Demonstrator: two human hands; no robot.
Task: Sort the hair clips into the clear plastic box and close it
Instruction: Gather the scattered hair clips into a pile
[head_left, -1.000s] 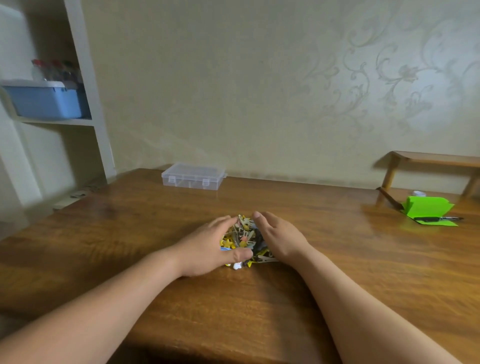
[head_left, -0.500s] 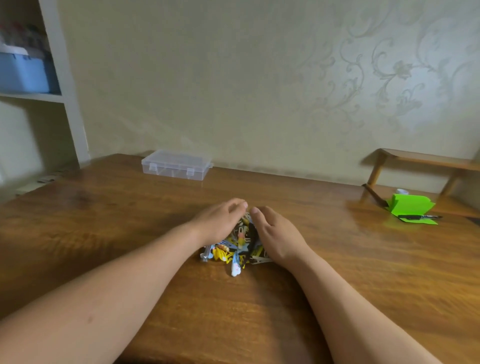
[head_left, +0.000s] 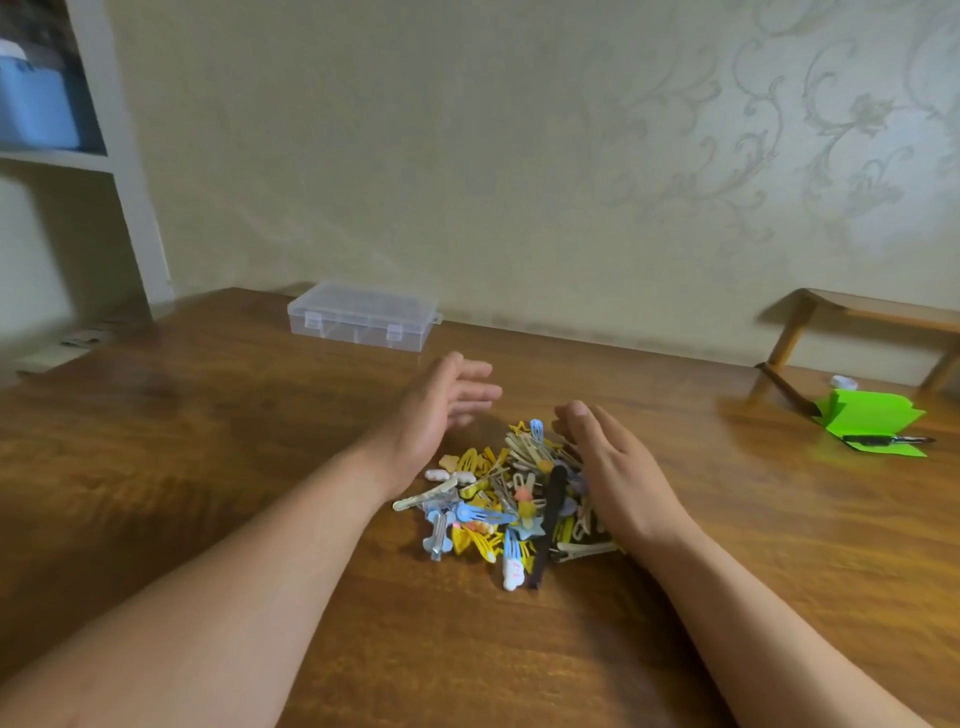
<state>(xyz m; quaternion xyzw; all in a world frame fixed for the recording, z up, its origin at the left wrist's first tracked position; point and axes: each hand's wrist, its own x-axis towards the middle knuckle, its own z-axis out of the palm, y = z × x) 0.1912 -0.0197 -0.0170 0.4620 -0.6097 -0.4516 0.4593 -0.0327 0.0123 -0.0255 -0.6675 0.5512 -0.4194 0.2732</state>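
Flanking the colourful heap of hair clips (head_left: 506, 501) at centre frame, left hand (head_left: 434, 415) and right hand (head_left: 621, 470) hold nothing, fingers loosely straight; the closed clear plastic box (head_left: 363, 318) sits upper left, well apart.

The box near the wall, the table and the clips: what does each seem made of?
Box: clear plastic, glossy; dividers show through. Table: wood or veneer, polished; grain and reflections show. Clips: likely painted metal and plastic; too small to confirm.

Bare table (head_left: 582, 374) between clip pile (head_left: 511, 499) and closed box (head_left: 363, 316) — seemingly passable.
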